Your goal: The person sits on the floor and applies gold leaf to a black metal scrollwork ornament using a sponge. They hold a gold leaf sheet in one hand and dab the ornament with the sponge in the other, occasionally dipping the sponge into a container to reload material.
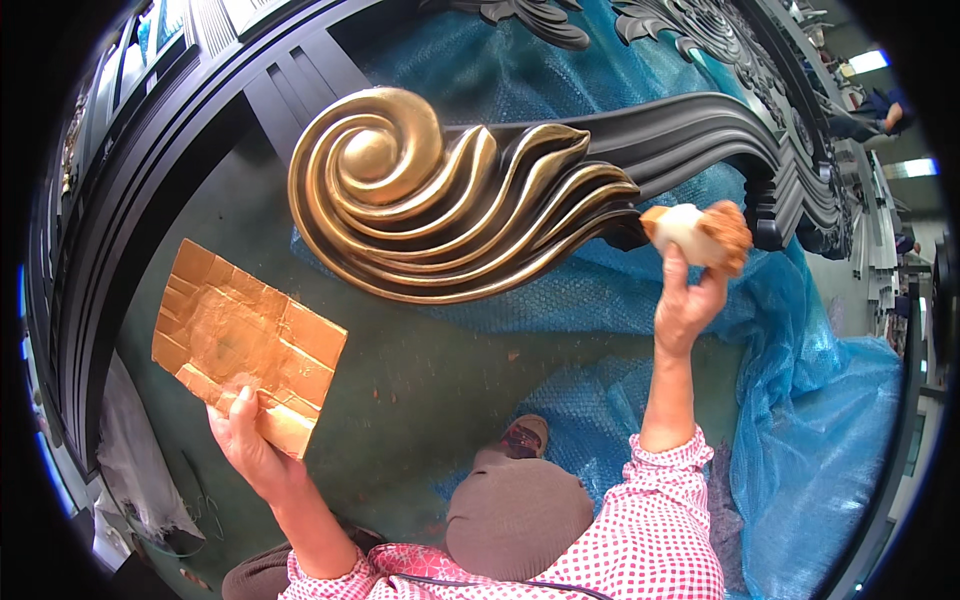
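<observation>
My left hand point(244, 440) grips the lower edge of a creased piece of cardboard point(250, 335), which is coated with gold paint. A wadded cloth point(700, 232), white in the middle and stained golden brown, is pinched in my right hand point(690, 300). That wad is at the right tip of a carved scroll point(440, 215) with curling leaf ridges. Gold covers the scroll's spiral and raised ridges, while its grooves are black. Whether the wad touches the carving, I cannot tell.
A black moulded bar point(690, 135) runs right from the scroll. Black curved frame pieces point(180, 160) rise on the left. Blue bubble wrap point(800, 400) covers part of the green floor point(430, 390). At the far right, another person point(880, 112) is partly visible.
</observation>
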Action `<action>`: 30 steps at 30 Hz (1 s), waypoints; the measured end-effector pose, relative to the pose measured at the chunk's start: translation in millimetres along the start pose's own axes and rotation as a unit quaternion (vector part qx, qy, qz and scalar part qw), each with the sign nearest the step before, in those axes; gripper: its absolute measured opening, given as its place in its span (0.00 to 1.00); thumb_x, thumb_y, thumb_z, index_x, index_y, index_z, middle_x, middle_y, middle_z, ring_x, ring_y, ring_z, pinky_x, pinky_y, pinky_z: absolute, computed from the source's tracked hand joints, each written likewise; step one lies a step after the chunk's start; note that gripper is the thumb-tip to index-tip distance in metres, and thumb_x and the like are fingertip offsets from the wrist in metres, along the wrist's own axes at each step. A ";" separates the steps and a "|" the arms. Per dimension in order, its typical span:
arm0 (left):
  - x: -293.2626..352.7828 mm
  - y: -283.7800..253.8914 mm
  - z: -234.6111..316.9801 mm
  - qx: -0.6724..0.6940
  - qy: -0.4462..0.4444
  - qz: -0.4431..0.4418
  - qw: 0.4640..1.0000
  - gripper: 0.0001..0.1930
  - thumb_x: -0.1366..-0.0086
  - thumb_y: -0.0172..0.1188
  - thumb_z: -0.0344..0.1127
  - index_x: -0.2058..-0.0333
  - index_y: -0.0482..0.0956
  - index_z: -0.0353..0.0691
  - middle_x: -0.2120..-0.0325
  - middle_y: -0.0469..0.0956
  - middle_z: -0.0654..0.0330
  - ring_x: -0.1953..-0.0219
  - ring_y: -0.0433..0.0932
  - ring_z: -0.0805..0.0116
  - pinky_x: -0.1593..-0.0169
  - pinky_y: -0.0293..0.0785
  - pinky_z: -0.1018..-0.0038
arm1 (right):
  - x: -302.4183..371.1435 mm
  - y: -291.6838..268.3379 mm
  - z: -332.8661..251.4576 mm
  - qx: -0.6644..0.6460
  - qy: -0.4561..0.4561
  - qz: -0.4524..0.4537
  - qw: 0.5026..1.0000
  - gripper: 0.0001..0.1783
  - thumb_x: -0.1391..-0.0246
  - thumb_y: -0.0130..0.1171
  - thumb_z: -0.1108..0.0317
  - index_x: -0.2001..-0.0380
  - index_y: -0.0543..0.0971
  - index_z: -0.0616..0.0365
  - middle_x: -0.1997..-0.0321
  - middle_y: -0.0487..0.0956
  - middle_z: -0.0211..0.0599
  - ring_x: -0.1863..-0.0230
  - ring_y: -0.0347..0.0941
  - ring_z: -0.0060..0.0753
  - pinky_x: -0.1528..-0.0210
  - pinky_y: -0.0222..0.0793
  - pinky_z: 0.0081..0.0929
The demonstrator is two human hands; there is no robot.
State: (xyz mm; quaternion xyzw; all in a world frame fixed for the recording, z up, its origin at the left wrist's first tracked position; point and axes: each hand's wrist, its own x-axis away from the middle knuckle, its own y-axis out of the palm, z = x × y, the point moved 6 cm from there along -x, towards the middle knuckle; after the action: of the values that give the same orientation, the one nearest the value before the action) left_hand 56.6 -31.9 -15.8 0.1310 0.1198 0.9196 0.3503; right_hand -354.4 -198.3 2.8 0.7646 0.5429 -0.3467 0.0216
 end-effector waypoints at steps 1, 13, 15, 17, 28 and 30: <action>0.9 -0.7 -0.8 -0.001 -0.003 0.001 1.000 0.11 0.42 0.52 0.29 0.60 0.67 0.33 0.66 0.71 0.60 0.63 0.73 0.71 0.56 0.71 0.74 | -1.3 -1.5 -4.0 0.008 -0.007 0.002 1.000 0.18 0.52 0.62 0.71 0.56 0.73 0.61 0.58 0.75 0.41 0.54 0.71 0.40 0.51 0.64 0.34; 0.0 -6.3 -1.6 -0.011 -0.004 0.011 1.000 0.15 0.42 0.52 0.29 0.56 0.66 0.32 0.63 0.71 0.59 0.61 0.73 0.70 0.56 0.71 0.73 | -7.5 -7.2 -13.4 0.166 -0.101 0.002 0.981 0.16 0.59 0.63 0.72 0.63 0.74 0.56 0.64 0.76 0.35 0.60 0.70 0.38 0.54 0.61 0.33; -1.2 -6.9 -2.8 -0.012 -0.003 -0.002 1.000 0.15 0.42 0.52 0.29 0.55 0.66 0.32 0.63 0.71 0.59 0.61 0.73 0.70 0.56 0.72 0.73 | -1.5 -6.8 -11.9 0.127 -0.091 0.023 0.987 0.18 0.57 0.64 0.70 0.60 0.74 0.57 0.60 0.76 0.37 0.58 0.70 0.40 0.53 0.62 0.33; 0.5 -8.1 -5.5 -0.014 -0.010 -0.006 1.000 0.16 0.42 0.52 0.28 0.55 0.65 0.32 0.63 0.71 0.59 0.61 0.73 0.71 0.56 0.71 0.73 | -2.5 10.0 -26.2 0.146 -0.139 -0.014 0.979 0.18 0.55 0.63 0.68 0.59 0.73 0.58 0.61 0.75 0.37 0.59 0.70 0.42 0.53 0.61 0.34; -0.6 -12.2 -6.7 -0.018 -0.008 0.017 1.000 0.16 0.43 0.52 0.29 0.55 0.66 0.33 0.63 0.71 0.59 0.61 0.73 0.71 0.56 0.70 0.74 | 18.1 -18.2 -8.2 0.119 -0.025 0.061 0.991 0.17 0.54 0.62 0.68 0.59 0.74 0.61 0.59 0.76 0.41 0.58 0.73 0.39 0.52 0.65 0.33; -1.7 -15.7 -5.8 -0.030 -0.004 0.009 1.000 0.13 0.42 0.52 0.30 0.58 0.68 0.33 0.64 0.71 0.60 0.61 0.72 0.71 0.55 0.69 0.74 | 31.5 -6.3 -16.1 0.074 -0.010 0.035 0.997 0.22 0.51 0.60 0.67 0.55 0.71 0.67 0.56 0.75 0.40 0.55 0.71 0.31 0.49 0.63 0.29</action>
State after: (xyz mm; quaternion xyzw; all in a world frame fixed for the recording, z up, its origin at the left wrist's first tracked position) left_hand 65.6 -22.4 -26.4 0.1251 0.0899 0.9254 0.3463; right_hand -346.3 -163.4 -0.2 0.7791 0.4886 -0.3923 -0.0178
